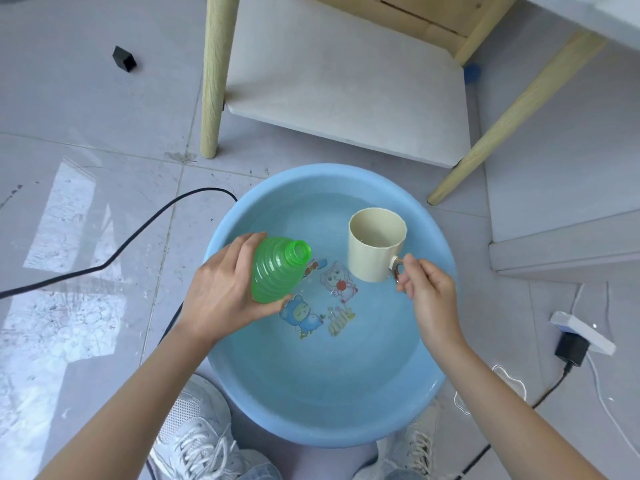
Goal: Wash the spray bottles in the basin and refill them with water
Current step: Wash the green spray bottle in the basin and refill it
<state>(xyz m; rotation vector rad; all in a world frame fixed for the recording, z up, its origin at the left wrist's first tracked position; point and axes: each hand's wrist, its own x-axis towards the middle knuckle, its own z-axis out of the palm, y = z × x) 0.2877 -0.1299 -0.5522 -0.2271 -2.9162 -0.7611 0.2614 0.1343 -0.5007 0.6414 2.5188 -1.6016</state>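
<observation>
A round blue basin (429,244) holding shallow water sits on the floor, with cartoon stickers on its bottom. My left hand (221,289) grips a green ribbed spray bottle (275,270) without its spray head, held above the basin's left side and tilted, its open neck pointing up and right. My right hand (427,294) pinches the handle of a cream cup (375,245), held upright over the basin just right of the bottle's neck. Whether the cup holds water is unclear.
A wooden-legged table (211,81) with a white lower shelf stands just beyond the basin. A black cable (138,233) runs across the floor at left. A power strip (581,332) with a black plug and white cords lies at right. My white shoes (197,441) flank the basin's near edge.
</observation>
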